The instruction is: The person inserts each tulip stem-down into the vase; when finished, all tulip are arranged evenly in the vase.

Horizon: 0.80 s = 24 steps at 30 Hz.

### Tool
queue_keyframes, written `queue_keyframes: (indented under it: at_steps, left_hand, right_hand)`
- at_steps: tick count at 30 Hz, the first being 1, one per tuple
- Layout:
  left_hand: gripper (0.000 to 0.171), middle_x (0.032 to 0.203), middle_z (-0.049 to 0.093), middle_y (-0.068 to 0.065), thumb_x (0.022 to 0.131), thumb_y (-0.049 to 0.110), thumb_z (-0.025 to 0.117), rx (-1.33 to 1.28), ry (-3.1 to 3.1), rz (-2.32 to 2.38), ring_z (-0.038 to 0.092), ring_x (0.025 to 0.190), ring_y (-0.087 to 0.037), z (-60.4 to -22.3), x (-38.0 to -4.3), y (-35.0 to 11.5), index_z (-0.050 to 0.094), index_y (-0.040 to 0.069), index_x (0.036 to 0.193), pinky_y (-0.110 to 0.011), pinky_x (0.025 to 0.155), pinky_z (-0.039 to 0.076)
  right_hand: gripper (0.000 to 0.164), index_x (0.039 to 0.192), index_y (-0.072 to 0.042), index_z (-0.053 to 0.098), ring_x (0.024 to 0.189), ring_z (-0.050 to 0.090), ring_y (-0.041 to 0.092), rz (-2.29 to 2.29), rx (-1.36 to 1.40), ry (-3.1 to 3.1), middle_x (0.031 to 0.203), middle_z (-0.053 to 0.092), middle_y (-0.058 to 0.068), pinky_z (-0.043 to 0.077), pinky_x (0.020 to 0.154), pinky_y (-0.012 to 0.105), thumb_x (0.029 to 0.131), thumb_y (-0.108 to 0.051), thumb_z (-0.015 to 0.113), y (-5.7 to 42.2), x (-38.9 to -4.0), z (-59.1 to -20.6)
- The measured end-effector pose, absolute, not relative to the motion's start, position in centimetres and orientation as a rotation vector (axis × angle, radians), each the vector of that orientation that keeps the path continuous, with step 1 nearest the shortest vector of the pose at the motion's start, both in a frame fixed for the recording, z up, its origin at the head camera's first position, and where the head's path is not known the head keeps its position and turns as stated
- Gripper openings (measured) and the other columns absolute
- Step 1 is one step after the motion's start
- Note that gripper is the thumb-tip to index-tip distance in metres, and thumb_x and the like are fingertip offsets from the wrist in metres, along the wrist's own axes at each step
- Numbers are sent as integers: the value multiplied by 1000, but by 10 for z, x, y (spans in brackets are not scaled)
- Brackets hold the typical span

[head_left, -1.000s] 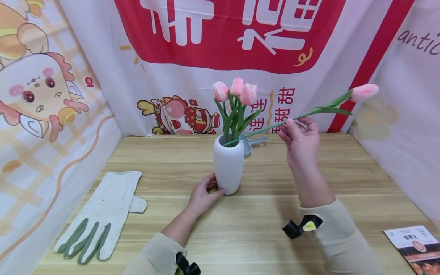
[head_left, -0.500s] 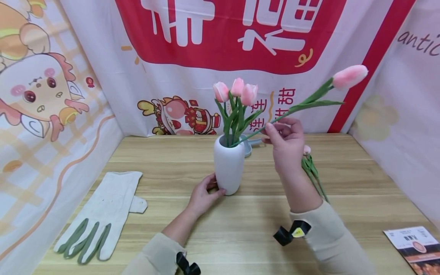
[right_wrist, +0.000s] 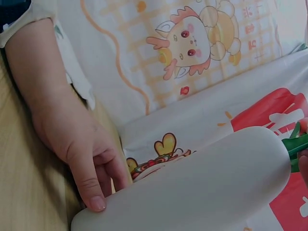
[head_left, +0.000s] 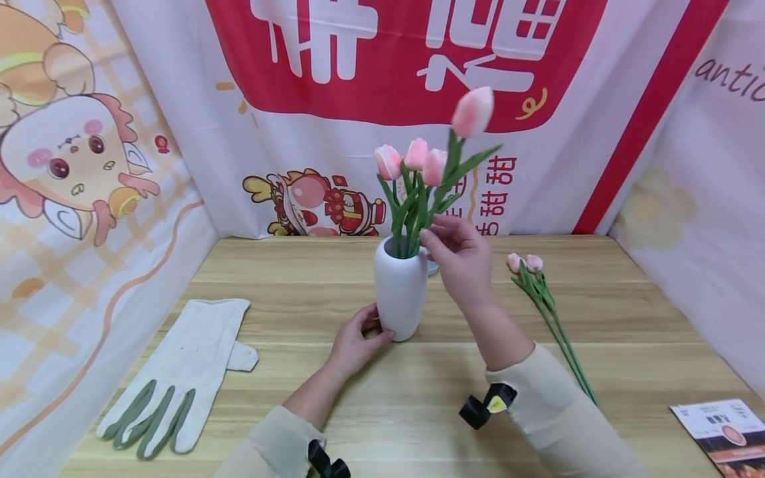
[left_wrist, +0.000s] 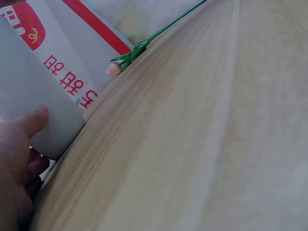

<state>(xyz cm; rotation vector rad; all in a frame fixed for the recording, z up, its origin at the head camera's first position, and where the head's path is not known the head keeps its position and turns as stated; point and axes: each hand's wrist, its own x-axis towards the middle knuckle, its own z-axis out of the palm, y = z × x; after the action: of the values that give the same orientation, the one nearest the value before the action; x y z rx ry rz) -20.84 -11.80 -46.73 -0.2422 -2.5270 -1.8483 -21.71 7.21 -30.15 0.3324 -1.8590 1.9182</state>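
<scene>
A white vase (head_left: pixel 399 295) stands upright on the wooden table, with three pink tulips (head_left: pixel 416 156) in it. My left hand (head_left: pixel 354 342) holds the vase low on its left side; in the left wrist view the thumb lies across the vase wall (left_wrist: pixel 38 91). Just right of the vase mouth, my right hand (head_left: pixel 463 262) pinches the stem of another pink tulip (head_left: pixel 473 113). Its bloom rises above the others and leans right. The lower end of that stem is hidden by the fingers and vase rim. The right wrist view shows the vase (right_wrist: pixel 192 180) from the side.
Two loose tulips (head_left: pixel 552 315) lie on the table to the right. A white and green glove (head_left: pixel 179 365) lies at left, and a printed packet (head_left: pixel 720 431) at front right. Part of a blue-grey object (head_left: pixel 433 267) shows behind the vase. Printed cloth (head_left: pixel 323 133) hangs behind.
My right hand has moved left and down to the vase mouth, swinging the tulip from slanting far right to nearly upright. The loose tulips have come into view. My left hand stays on the vase.
</scene>
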Motion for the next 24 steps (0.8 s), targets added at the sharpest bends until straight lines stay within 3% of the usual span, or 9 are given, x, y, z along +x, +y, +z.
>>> queue_keyframes:
  at_steps: [7,24]
  left_hand:
    - [64,130,64,-14,82,21,79,-243,-2533,-1851,61,120,-30,-467,-209,-118,52,9,139,-47,107,46]
    - [63,128,64,-17,84,20,78,-264,-2529,-1827,62,119,-32,-466,-208,-118,51,6,139,-48,105,48]
  right_hand:
    - [26,114,-5,70,82,63,12,1802,356,-2027,102,70,14,56,71,17,89,-10,72,67,-217,-302]
    - [28,116,-7,71,89,65,18,1616,432,-2173,104,72,12,55,74,17,89,-14,72,66,-216,-300]
